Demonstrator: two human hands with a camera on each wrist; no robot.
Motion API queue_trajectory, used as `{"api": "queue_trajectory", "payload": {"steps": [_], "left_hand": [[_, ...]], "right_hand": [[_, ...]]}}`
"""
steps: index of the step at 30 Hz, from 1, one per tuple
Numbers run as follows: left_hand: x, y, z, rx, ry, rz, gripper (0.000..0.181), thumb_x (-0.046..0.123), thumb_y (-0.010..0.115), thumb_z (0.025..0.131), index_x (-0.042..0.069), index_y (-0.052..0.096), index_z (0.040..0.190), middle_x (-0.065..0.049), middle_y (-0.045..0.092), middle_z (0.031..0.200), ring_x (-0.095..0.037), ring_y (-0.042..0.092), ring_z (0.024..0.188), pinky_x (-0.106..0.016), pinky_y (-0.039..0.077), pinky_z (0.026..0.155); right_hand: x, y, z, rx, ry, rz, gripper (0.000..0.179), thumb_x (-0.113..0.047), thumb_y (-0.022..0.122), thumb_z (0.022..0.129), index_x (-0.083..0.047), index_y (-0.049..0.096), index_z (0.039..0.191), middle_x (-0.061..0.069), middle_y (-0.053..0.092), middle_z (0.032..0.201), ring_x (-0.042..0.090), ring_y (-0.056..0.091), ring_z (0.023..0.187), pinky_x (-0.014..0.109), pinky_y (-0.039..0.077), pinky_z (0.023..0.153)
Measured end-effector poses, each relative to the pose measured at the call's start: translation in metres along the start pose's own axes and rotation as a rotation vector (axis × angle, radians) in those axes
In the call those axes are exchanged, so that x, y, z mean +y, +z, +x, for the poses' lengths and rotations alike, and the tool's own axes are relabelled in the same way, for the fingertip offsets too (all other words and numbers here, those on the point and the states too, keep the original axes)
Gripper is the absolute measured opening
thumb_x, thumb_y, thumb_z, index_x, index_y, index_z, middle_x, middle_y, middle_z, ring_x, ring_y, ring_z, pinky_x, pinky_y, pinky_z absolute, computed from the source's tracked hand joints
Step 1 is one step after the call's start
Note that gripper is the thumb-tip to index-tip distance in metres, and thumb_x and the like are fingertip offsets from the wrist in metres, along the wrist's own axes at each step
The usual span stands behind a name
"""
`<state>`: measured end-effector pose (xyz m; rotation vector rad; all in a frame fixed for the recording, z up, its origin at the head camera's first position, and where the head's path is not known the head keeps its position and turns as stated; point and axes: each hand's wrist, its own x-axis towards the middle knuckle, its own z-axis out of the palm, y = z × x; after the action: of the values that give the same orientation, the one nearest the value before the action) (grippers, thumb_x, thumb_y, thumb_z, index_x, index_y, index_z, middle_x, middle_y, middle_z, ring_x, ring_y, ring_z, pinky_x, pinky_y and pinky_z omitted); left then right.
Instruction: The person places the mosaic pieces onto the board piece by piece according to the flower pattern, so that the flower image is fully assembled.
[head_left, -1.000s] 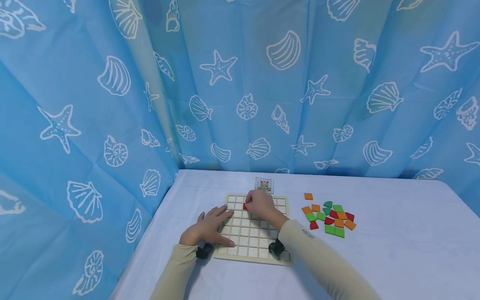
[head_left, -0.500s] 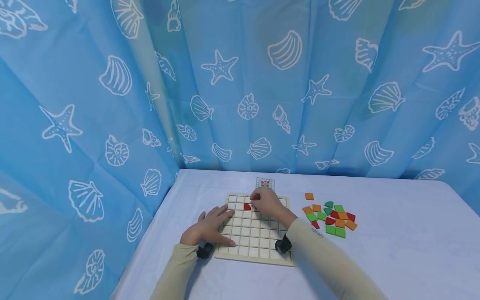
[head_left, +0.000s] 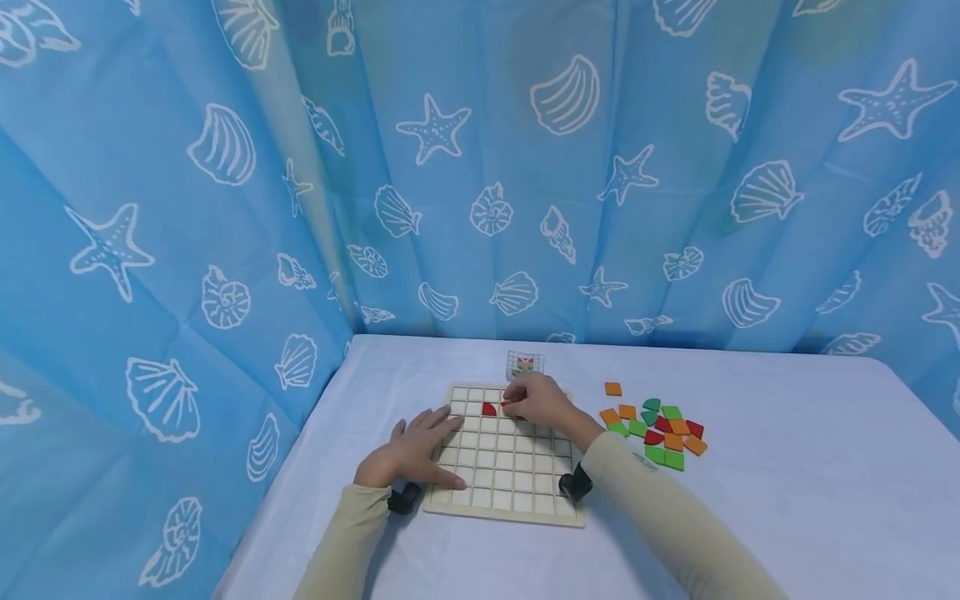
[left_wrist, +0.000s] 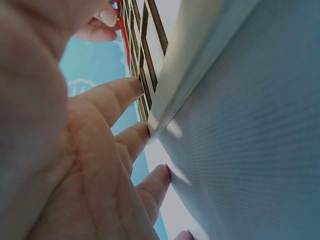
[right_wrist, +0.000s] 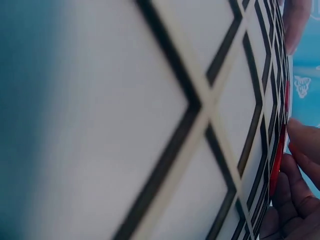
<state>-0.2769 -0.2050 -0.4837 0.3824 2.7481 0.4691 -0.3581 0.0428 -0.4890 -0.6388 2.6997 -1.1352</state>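
Observation:
A pale wooden grid board (head_left: 495, 500) lies on the table, seen in the head view. My left hand (head_left: 411, 454) is spread over its left side, thumb and fingertips resting at the edge and first columns. In the left wrist view the fingers (left_wrist: 115, 97) stretch along the frame. A red quarter-round tile (head_left: 489, 409) sits in a cell near the board's top. Just right of it, my right hand (head_left: 542, 400) pinches a second red tile (right_wrist: 278, 160) low over the grid; its shape is mostly hidden by the fingers.
Loose orange, green and red tiles (head_left: 673, 442) lie scattered right of the board, with one orange tile (head_left: 613, 389) apart behind them. A small gridded picture card (head_left: 525, 363) lies beyond the board. A blue shell-print curtain (head_left: 480, 167) hangs behind the white-covered table (head_left: 787, 483).
My right hand has shifted slightly right, uncovering the red quarter-round tile in its cell. Red now shows at its fingertips. The left hand stays on the board's left side.

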Motion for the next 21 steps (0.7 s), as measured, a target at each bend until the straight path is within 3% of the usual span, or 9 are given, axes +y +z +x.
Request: {"api": "queue_trajectory", "payload": {"steps": [9,15,21], "left_hand": [[0.001,-0.003,0.001,-0.003,0.007,0.009,0.105,0.062,0.081,0.069,0.027,0.032,0.155,-0.004,0.021,0.165,-0.034,0.015,0.153,-0.067,0.009,0.119],[0.001,-0.003,0.001,-0.002,0.008,0.005,0.105,0.061,0.082,0.069,0.027,0.032,0.155,-0.004,0.021,0.165,-0.034,0.015,0.153,-0.067,0.009,0.119],[0.000,0.000,0.000,-0.002,0.004,-0.007,0.106,0.061,0.082,0.069,0.027,0.032,0.155,-0.004,0.021,0.165,-0.034,0.014,0.153,-0.066,0.009,0.119]], "right_hand": [[-0.005,0.000,0.002,-0.012,0.001,-0.060,0.011,-0.016,0.074,0.089,-0.011,0.076,0.099,0.001,0.073,0.094,0.014,0.067,0.087,0.034,0.057,0.077],[-0.002,-0.001,0.002,-0.010,0.004,-0.034,0.012,-0.021,0.071,0.092,-0.013,0.075,0.100,0.000,0.071,0.094,0.012,0.065,0.083,0.031,0.056,0.075],[0.005,-0.013,-0.003,0.007,-0.004,0.028,0.024,-0.023,0.072,0.091,-0.009,0.073,0.110,0.004,0.071,0.106,0.015,0.064,0.092,0.033,0.056,0.081]]}}
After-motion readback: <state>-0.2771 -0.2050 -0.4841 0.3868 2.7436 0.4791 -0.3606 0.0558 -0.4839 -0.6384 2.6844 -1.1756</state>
